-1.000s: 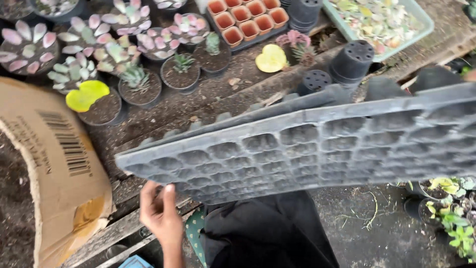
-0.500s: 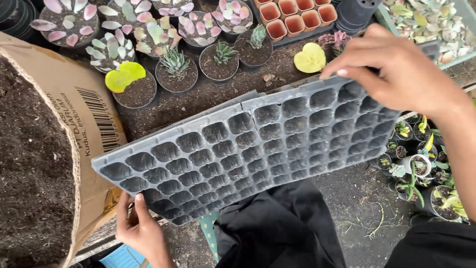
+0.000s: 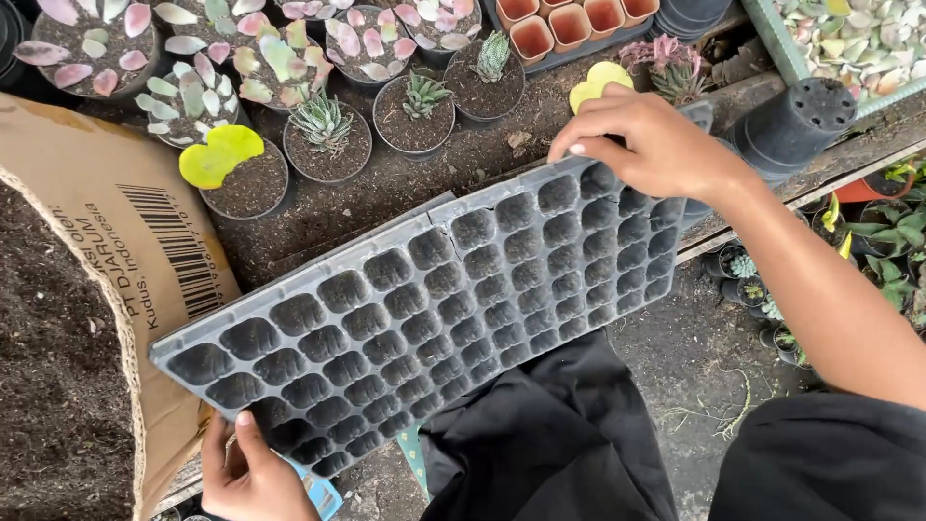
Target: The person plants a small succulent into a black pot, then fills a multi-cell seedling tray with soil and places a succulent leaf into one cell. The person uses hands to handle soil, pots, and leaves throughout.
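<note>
I hold a black plastic seed tray (image 3: 439, 314) between both hands, tilted across my lap and the soil-dusted surface (image 3: 434, 174); it is thin and flexible-looking, moulded into rows of small rounded square cells that are grey with dust. My left hand (image 3: 253, 473) pinches its near lower corner, thumb on top of the rim and fingers underneath. My right hand (image 3: 648, 143) rests on the far upper corner, fingers curled together over the edge and pressing it down. To the left, an open brown paper sack (image 3: 125, 251) holds dark, crumbly soil (image 3: 53, 367), and its folded lip sits just beside the tray's left end. Beyond the tray stand round black pots of spiky green succulents (image 3: 323, 130), shallow pots of pink and pale leaf cuttings (image 3: 222, 68), a pot with a flat yellow-green leaf (image 3: 220, 156), and small square terracotta-coloured pots (image 3: 569, 21). A black pot lying on its side (image 3: 796, 121) lies near my right wrist. Black cloth (image 3: 550, 434) covers my knees beneath the tray.
</note>
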